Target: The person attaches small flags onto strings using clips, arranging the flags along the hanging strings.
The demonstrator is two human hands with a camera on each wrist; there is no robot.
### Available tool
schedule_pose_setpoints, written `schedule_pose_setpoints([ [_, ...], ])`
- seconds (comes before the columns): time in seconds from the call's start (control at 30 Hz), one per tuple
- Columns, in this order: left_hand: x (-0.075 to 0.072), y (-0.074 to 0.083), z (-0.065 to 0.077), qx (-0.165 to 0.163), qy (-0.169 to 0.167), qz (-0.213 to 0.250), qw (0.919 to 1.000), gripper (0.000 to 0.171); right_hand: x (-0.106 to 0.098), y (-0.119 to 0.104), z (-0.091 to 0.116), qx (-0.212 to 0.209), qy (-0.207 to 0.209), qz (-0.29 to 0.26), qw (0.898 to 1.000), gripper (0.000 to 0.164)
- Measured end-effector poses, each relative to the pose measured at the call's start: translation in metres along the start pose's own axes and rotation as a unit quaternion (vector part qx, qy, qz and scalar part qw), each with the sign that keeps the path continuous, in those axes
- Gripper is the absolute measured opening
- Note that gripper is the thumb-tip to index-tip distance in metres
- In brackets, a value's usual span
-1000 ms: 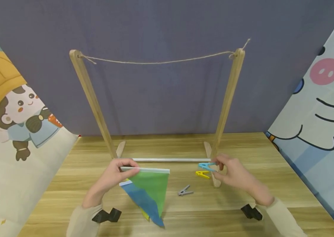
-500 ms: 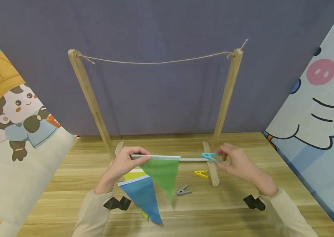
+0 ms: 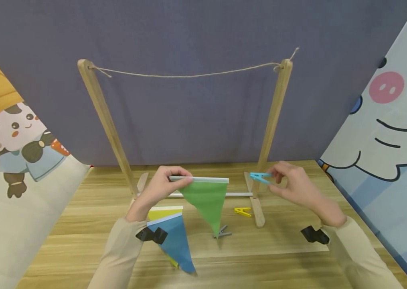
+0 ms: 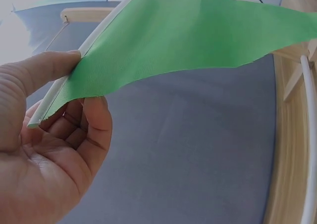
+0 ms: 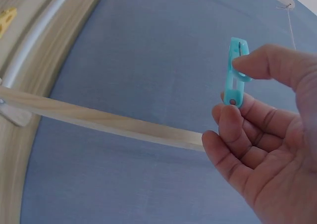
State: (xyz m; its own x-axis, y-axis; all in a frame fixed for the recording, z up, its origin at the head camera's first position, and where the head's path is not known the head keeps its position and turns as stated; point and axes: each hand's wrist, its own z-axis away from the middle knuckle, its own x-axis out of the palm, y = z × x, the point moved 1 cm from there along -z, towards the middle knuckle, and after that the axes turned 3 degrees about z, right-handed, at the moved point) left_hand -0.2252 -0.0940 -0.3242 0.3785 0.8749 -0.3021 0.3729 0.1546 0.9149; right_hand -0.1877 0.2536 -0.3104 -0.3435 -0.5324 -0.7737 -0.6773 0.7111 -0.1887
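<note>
My left hand point(image 3: 161, 186) pinches the white-edged top of a green pennant flag point(image 3: 207, 200) near its left end; the flag hangs point down above the table. In the left wrist view, thumb and fingers grip that white band point(image 4: 94, 38). My right hand point(image 3: 293, 186) holds a light blue clothespin point(image 3: 260, 177) by its handles, between thumb and fingers. The clothespin point(image 5: 235, 73) also shows in the right wrist view. A blue pennant point(image 3: 176, 239) lies on the table, over a yellow pennant point(image 3: 163, 212). Behind both hands a string point(image 3: 185, 76) spans two wooden posts.
The left post point(image 3: 107, 120) and right post point(image 3: 273, 120) stand on wooden feet, joined low down by a white rod point(image 3: 239, 194). A yellow clothespin point(image 3: 242, 211) and a grey clothespin point(image 3: 223, 231), partly behind the green tip, lie on the table point(image 3: 261, 265).
Both hands have risen and moved forward. My left hand has carried the green pennant up and right, off the blue and yellow pennants. The light blue clothespin has gone up with my right hand.
</note>
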Motion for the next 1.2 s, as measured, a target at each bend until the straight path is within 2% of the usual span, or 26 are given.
schedule_pose_setpoints([
  [0.23, 0.007, 0.008, -0.017, 0.016, 0.003, -0.001, 0.9999, 0.013, -0.014, 0.001, -0.011, -0.011, 0.005, 0.009, 1.0, 0.031],
  [0.5, 0.011, 0.017, -0.031, 0.027, 0.012, -0.006, 0.9995, 0.013, -0.027, 0.001, -0.019, 0.008, -0.012, 0.034, 0.999, 0.028],
  [0.67, 0.013, 0.022, -0.041, 0.042, 0.017, -0.002, 0.999, 0.014, -0.036, 0.002, -0.025, -0.001, -0.006, 0.044, 0.999, 0.028],
  [0.9, 0.015, 0.033, -0.053, 0.039, 0.013, 0.009, 0.9991, 0.015, -0.05, 0.004, -0.034, 0.0, -0.004, 0.05, 0.999, 0.026],
  [1.2, 0.019, 0.043, -0.069, 0.061, 0.007, 0.016, 0.998, 0.016, -0.063, 0.007, -0.042, -0.027, 0.021, 0.071, 0.997, 0.029],
])
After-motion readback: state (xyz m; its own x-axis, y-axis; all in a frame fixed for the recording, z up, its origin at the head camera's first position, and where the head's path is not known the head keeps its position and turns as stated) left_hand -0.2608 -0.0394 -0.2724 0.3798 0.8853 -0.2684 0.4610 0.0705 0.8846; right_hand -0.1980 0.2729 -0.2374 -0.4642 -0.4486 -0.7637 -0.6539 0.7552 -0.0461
